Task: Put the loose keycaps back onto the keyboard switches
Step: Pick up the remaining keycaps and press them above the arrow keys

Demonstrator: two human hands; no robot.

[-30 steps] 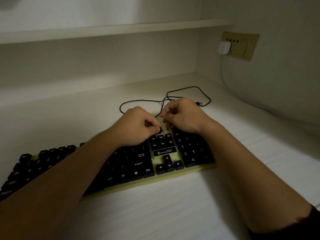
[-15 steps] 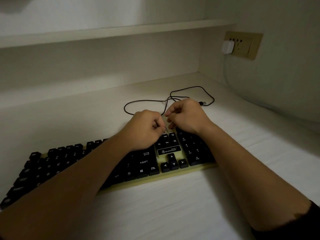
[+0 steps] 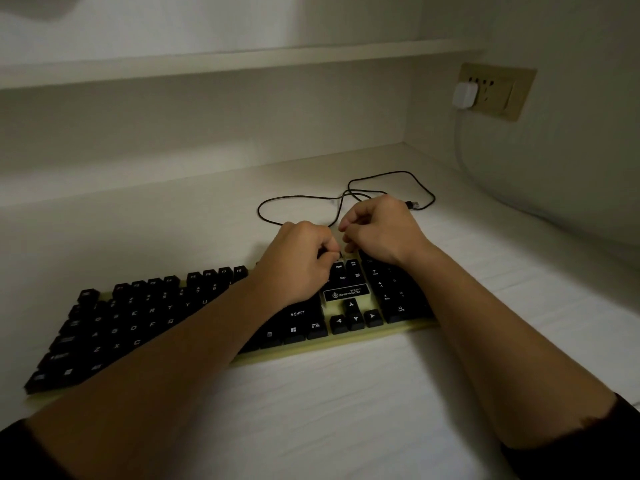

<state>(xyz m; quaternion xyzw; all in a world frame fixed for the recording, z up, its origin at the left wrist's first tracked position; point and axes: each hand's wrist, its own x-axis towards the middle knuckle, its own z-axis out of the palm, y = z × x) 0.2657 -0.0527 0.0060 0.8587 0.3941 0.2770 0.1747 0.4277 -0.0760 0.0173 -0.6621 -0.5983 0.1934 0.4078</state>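
While our left hand [image 3: 299, 263] pinches thumb to forefinger over the top row of the keyboard [image 3: 346, 342], just above the Home block, a small dark thing shows at its fingertips. We take it for the keycap [image 3: 340, 254] going onto its switch. So the left grip is closed on that keycap, which sits at the far edge of the keyboard, between our two hands. Our right hand [image 3: 382, 230] hangs just beside it with fingers curled. We cannot tell whether its grip holds another keycap or nothing, because the fingers hide what lies under them.

We judge the main risk to be a bad seat. The light is dim and both hands cover the switch, so we are aligning mostly by feel. If the keycap goes down tilted or off its stem, a firm press could bend the stem or leave the keycap crooked.

A fingertip pinch on so small a part can also slip. The keycap could then skip off the far edge onto the surface [image 3: 346, 410], near the cable [image 3: 405, 171], where a dark part would be hard to find. We cannot read its legend either, so it could end up on the wrong switch.
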